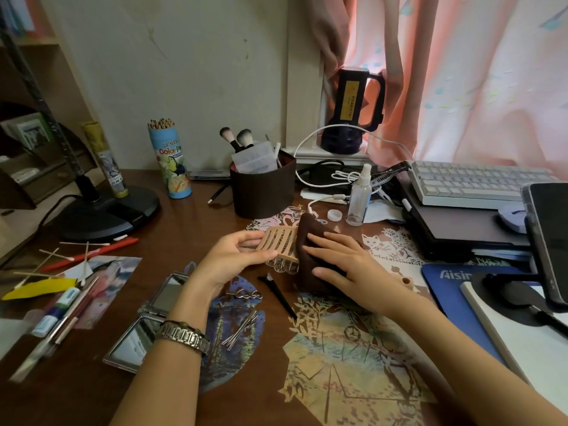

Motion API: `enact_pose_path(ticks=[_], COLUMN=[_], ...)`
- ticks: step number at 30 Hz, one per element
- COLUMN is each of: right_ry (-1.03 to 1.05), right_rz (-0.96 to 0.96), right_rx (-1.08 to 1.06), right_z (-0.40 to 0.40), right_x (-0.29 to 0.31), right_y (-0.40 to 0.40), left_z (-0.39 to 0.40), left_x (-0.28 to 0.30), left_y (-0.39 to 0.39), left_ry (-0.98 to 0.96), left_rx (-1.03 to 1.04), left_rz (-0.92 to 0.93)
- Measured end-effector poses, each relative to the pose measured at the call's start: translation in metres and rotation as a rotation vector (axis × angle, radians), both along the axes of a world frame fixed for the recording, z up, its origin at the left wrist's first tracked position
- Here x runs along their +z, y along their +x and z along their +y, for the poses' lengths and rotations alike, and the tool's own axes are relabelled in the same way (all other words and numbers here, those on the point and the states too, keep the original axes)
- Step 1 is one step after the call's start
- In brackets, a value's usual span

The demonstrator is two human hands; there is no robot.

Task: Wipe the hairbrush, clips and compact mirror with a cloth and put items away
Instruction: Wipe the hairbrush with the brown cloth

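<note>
Far left of the desk (190, 229): cotton swabs (66, 256), a red pen (92, 253) and a photo (113, 272) are lying loose, not part of the task. Next over, the compact mirror (147, 321) is lying open flat near the front edge, just left of the left wrist and its watch (184, 336); can't tell if it's wiped yet. Left hand (233, 256) is holding the wooden comb-style hairbrush (278, 242), fingers and thumb curling round its left end, brush lifted just off the desk. Below it, a decorative metal clip (246, 293) and a bunch of bobby pins (241, 329) are sitting on the paper cutout mat, a black clip (278, 293) just right of them, all apart from the hands and not put away. Right hand (338, 265) is lying on the dark brown cloth (307, 256), fingers mostly straight and pressing it down, cloth bunched and touching the right edge of the brush. Judging from this: the brush wipe is in progress, clips and mirror are likely still waiting, nothing is stored yet, so it's early in the task. The brown organizer cup (264, 192) behind, with makeup brushes in it, is a likely place for things to go. Far right: spray bottle (358, 198), keyboard (473, 182), phone (550, 241).
</note>
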State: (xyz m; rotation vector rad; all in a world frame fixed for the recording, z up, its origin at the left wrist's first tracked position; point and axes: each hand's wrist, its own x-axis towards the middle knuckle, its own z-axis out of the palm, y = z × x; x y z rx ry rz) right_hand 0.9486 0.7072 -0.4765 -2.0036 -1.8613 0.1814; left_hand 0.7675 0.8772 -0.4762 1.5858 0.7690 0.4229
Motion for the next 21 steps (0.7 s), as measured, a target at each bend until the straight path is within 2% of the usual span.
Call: enact_pose_path(ticks=[7, 21], right_ry=[0.009, 0.029], right_rz=[-0.101, -0.102], right_rx=[-0.015, -0.031], right_z=[0.018, 0.021], right_x=[0.007, 0.001], right_y=[-0.011, -0.011], left_z=[0.000, 0.005], left_x=[0.001, -0.001], left_y=[0.000, 0.002], left_ry=[-0.010, -0.054], left_rx=[0.011, -0.018], left_rz=[0.004, 0.009])
